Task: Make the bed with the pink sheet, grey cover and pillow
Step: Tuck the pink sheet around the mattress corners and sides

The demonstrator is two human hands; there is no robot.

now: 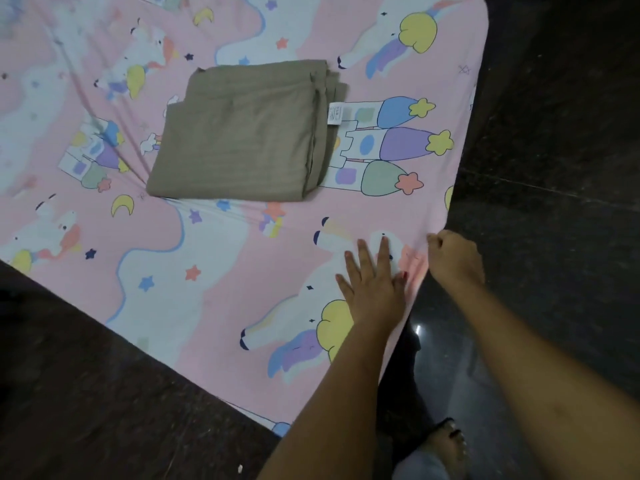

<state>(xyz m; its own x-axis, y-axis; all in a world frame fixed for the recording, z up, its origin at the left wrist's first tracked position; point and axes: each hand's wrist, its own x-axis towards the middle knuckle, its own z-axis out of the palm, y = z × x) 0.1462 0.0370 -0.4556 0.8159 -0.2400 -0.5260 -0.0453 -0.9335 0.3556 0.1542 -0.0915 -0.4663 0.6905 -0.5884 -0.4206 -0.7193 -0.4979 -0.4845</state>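
The pink sheet (221, 271), printed with unicorns, castles and stars, is spread over the bed. A folded grey-brown cover (242, 133) with a white label lies on it in the upper middle. My left hand (372, 278) lies flat on the sheet near the bed's right edge, fingers straight and spread. Just right of it, my right hand (453, 258) is curled and grips the sheet's edge at the side of the bed. No pillow is in view.
Dark stone floor (554, 168) runs along the bed's right side and also shows at the lower left. My bare foot (446, 445) stands on the floor at the bottom, close to the bed's near corner.
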